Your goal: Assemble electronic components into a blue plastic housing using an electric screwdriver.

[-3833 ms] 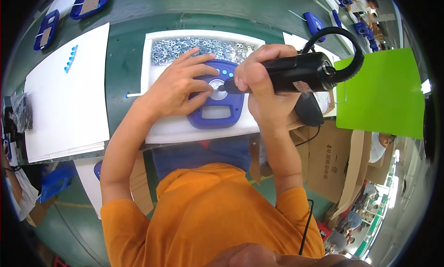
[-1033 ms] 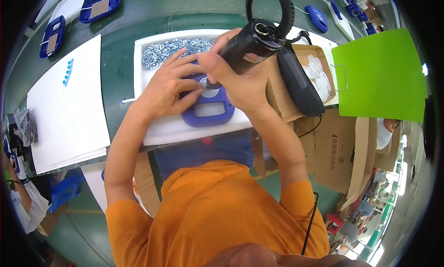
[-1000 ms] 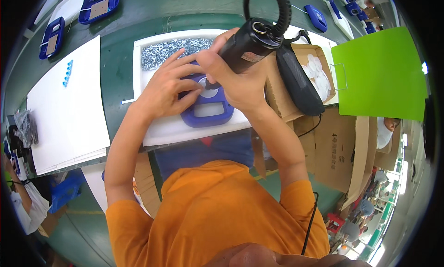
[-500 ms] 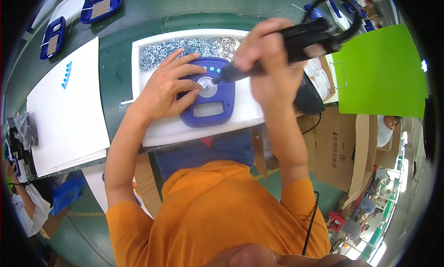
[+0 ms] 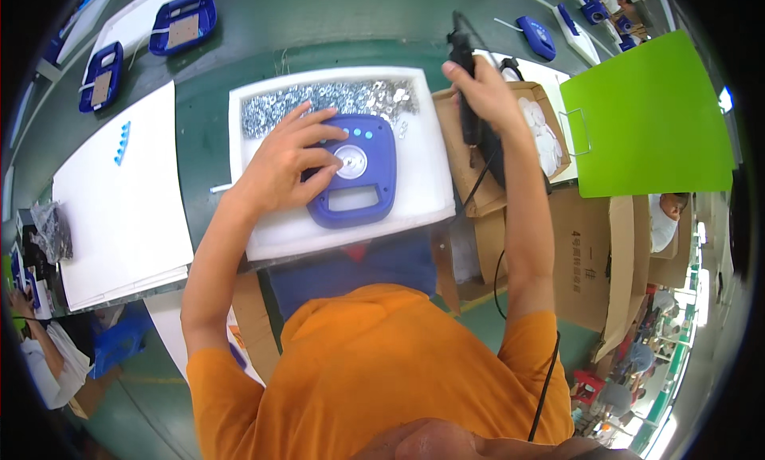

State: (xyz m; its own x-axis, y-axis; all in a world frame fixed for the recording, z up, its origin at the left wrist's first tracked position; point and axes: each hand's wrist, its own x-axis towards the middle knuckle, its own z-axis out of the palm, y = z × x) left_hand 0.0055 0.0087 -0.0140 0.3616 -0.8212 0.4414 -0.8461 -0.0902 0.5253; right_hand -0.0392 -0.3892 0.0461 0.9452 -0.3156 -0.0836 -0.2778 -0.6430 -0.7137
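Observation:
A blue plastic housing (image 5: 381, 161) with a rectangular opening and a row of light-blue spots lies face up on a white foam tray (image 5: 426, 185). Set into its middle is a round clear disc (image 5: 353, 167). My left hand (image 5: 288, 164) rests over the housing's left side, fingers spread, with thumb and forefinger at the disc's left edge. My right hand (image 5: 490, 97) is wrapped round a black electric screwdriver (image 5: 469, 117), off to the right of the tray, its tip pointing down beside a cardboard box. Small metal nuts or washers (image 5: 279, 105) fill the tray's far side.
The open cardboard box (image 5: 448, 113) stands right of the tray, with round white pieces (image 5: 544, 133) beyond the screwdriver. A green board (image 5: 649, 117) is farther right. White sheets (image 5: 119, 213) bearing a blue strip (image 5: 122, 144) lie left. More blue housings (image 5: 182, 22) sit at the back.
My right hand has carried the screwdriver away from the disc to the right, and the tool now points downward. My left hand stays on the housing.

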